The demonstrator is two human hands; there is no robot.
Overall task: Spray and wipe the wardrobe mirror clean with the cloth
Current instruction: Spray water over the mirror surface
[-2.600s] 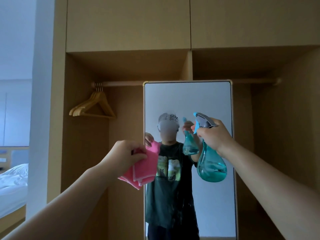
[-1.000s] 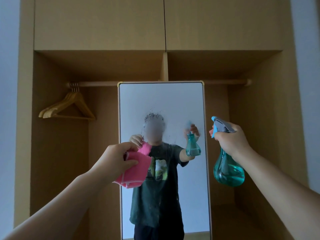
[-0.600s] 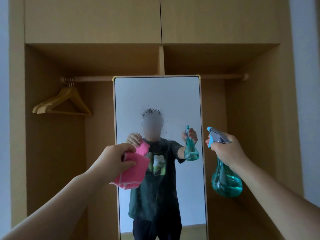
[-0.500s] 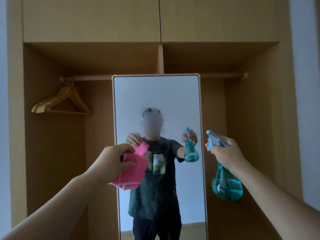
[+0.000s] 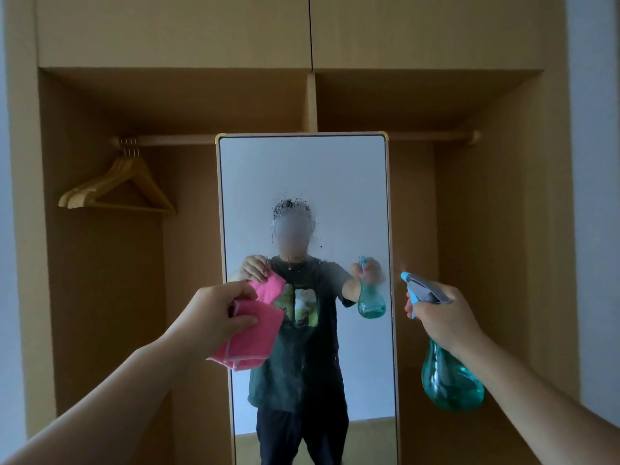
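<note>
A tall framed mirror (image 5: 352, 182) stands upright in the middle of an open wooden wardrobe. Spray droplets speckle its glass around mid height. My left hand (image 5: 214, 317) grips a folded pink cloth (image 5: 250, 340) in front of the mirror's lower left edge, a little short of the glass. My right hand (image 5: 443, 317) holds a teal spray bottle (image 5: 449, 384) by its grey trigger head, just right of the mirror frame, nozzle pointing left toward the glass. The mirror reflects a person holding both items.
Wooden hangers (image 5: 117, 189) hang on the rail (image 5: 174, 140) in the left bay. A vertical divider (image 5: 312, 102) rises behind the mirror top. Closed upper cabinet doors (image 5: 174, 28) run above. The right bay (image 5: 469, 263) holds nothing visible. Pale walls flank the wardrobe.
The view shifted so the mirror sits centred. My right hand with the bottle moved from in front of the glass to right of the frame and lower. The cloth hand barely moved.
</note>
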